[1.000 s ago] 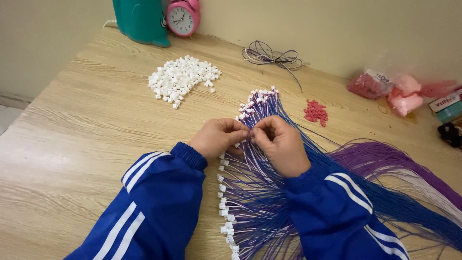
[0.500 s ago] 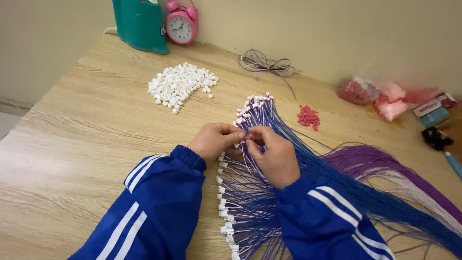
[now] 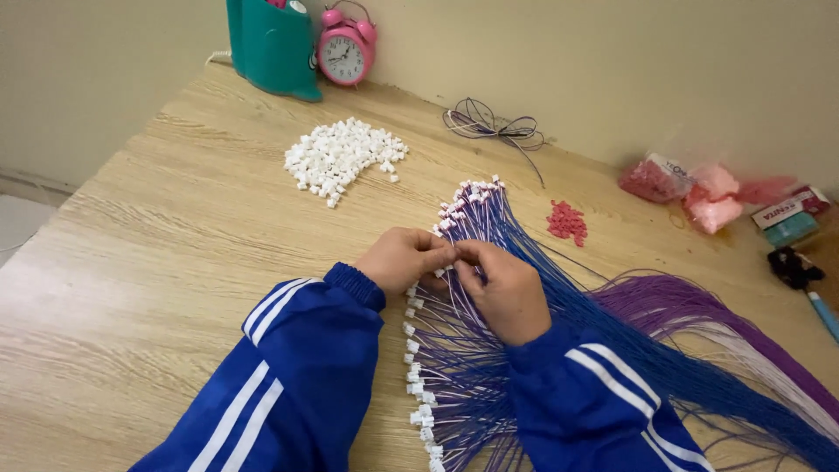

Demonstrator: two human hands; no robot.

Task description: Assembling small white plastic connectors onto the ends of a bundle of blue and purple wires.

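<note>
Wooden table (image 3: 157, 262), pale, bearing all items. Blue and purple wires (image 3: 524, 262), fanned across the right half, tipped with white plugs. Left hand (image 3: 404, 260) and right hand (image 3: 502, 293), meeting over the fan, fingertips pinched together on one wire end. White connector housings (image 3: 341, 156), heaped behind the hands. Teal container (image 3: 271, 44); pink alarm clock (image 3: 347, 48); small red parts (image 3: 566, 221).

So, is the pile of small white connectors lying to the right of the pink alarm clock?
No, the white connectors lie in front of the alarm clock, slightly left.
</note>
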